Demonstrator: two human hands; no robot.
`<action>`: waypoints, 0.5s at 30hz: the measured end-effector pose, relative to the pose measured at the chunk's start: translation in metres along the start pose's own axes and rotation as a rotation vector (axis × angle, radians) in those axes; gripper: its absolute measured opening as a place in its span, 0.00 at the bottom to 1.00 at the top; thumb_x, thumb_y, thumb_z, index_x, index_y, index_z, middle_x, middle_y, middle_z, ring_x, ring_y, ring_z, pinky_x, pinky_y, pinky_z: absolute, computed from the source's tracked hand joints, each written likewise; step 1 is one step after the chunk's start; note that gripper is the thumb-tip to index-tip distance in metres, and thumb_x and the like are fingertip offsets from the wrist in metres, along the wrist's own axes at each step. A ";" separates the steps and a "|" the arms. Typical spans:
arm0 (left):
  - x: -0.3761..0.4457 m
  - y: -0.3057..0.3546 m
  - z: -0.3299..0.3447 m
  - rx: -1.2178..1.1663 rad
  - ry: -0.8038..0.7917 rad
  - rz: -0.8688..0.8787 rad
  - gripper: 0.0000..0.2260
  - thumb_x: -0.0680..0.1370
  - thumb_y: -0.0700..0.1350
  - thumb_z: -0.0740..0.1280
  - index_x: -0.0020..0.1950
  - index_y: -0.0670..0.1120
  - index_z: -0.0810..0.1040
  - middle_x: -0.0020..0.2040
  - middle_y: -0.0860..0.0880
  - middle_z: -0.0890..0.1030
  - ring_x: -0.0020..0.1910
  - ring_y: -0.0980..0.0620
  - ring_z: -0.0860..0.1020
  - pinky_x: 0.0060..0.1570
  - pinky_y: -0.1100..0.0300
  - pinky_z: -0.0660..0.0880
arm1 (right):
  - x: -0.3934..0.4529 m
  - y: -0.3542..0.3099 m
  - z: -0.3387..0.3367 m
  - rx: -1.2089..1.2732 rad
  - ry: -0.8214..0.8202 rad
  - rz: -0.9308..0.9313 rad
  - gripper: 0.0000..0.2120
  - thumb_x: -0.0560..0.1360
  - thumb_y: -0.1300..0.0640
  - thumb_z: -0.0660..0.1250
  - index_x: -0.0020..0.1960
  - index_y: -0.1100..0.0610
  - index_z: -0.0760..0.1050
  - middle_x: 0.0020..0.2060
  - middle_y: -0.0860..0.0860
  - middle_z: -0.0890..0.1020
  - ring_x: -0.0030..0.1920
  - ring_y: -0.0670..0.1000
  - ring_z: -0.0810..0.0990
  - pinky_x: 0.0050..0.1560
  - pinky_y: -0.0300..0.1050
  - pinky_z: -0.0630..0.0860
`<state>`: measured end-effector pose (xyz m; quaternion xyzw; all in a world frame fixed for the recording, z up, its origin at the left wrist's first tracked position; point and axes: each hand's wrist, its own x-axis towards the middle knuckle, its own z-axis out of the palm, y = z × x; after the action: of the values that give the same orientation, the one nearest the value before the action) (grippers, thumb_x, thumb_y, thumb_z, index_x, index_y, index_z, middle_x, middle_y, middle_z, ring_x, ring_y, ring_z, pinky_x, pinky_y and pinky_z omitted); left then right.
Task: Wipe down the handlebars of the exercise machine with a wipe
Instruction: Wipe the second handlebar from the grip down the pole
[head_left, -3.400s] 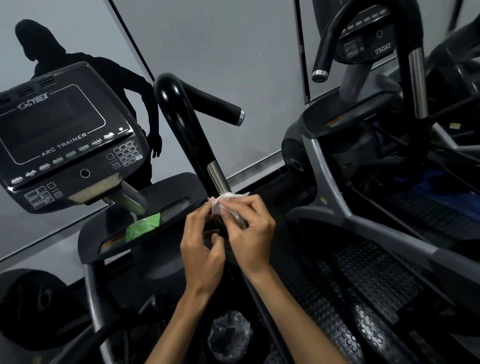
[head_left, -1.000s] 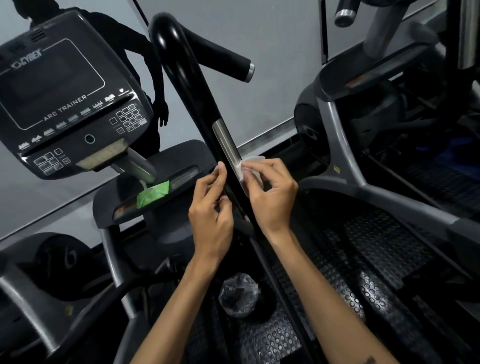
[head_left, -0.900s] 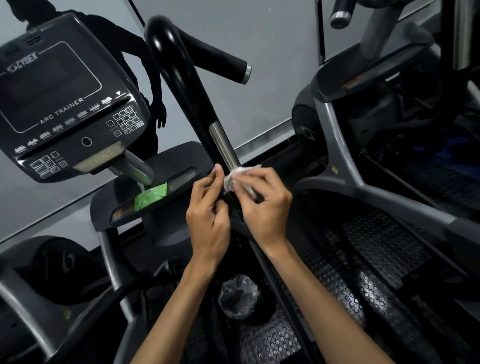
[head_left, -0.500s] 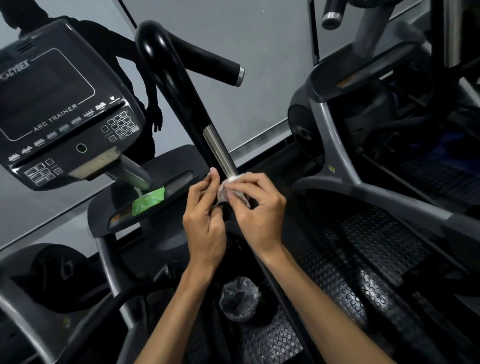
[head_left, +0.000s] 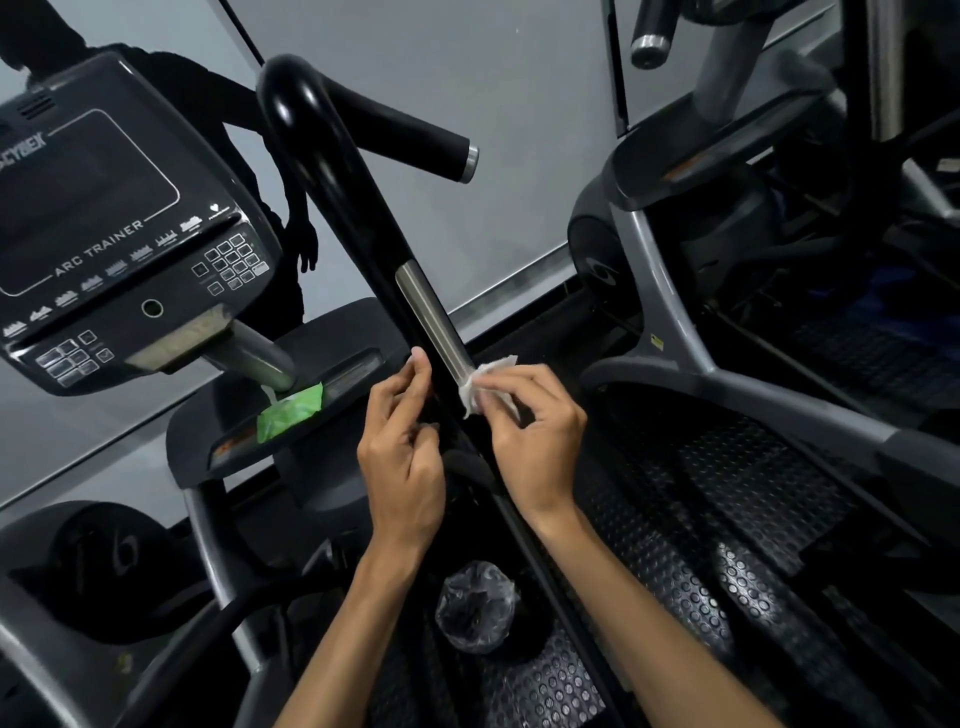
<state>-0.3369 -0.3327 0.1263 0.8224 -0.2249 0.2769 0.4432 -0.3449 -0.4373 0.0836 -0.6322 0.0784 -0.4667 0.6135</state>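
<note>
While my right hand (head_left: 535, 441) pinches the wipe (head_left: 480, 384) against the handlebar (head_left: 363, 218) | left hand (head_left: 402, 452) touches it, fingers relaxed | green packet (head_left: 288, 415) left | console (head_left: 119, 228) reads "ARC TRAINER"

- handlebar (head_left: 332, 171): glossy black, smooth, catching highlights
- strip (head_left: 431, 325) set in it: brushed silver metal
- grip (head_left: 415, 135): matt black with a metal end cap
- wipe (head_left: 485, 382): white, crumpled, soft cloth-like paper
- console (head_left: 119, 234): matt dark plastic
- pedal (head_left: 748, 499): studded black rubber, rough
- bag (head_left: 475, 605): crinkled clear plastic
</note>
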 end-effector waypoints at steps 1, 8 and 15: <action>0.000 0.000 0.002 0.001 0.009 -0.006 0.33 0.71 0.23 0.59 0.73 0.47 0.69 0.58 0.50 0.75 0.59 0.63 0.75 0.51 0.71 0.74 | 0.004 -0.002 0.001 0.009 0.011 0.018 0.08 0.72 0.70 0.75 0.48 0.61 0.87 0.45 0.51 0.84 0.48 0.41 0.82 0.49 0.27 0.75; -0.003 -0.002 0.003 0.043 0.000 0.021 0.33 0.72 0.25 0.59 0.73 0.49 0.70 0.60 0.49 0.76 0.52 0.41 0.79 0.47 0.57 0.75 | -0.002 -0.009 0.006 -0.019 -0.052 -0.100 0.07 0.71 0.69 0.76 0.47 0.60 0.87 0.45 0.51 0.84 0.48 0.45 0.83 0.51 0.32 0.77; -0.004 -0.002 0.006 0.051 0.007 0.006 0.30 0.71 0.28 0.58 0.71 0.45 0.75 0.61 0.49 0.77 0.49 0.41 0.78 0.44 0.65 0.72 | 0.016 -0.014 0.014 0.075 -0.040 -0.060 0.08 0.73 0.65 0.76 0.52 0.59 0.87 0.48 0.50 0.86 0.51 0.46 0.85 0.51 0.36 0.80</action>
<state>-0.3369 -0.3360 0.1202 0.8317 -0.2186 0.2868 0.4222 -0.3331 -0.4344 0.1058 -0.6202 0.0294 -0.4747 0.6238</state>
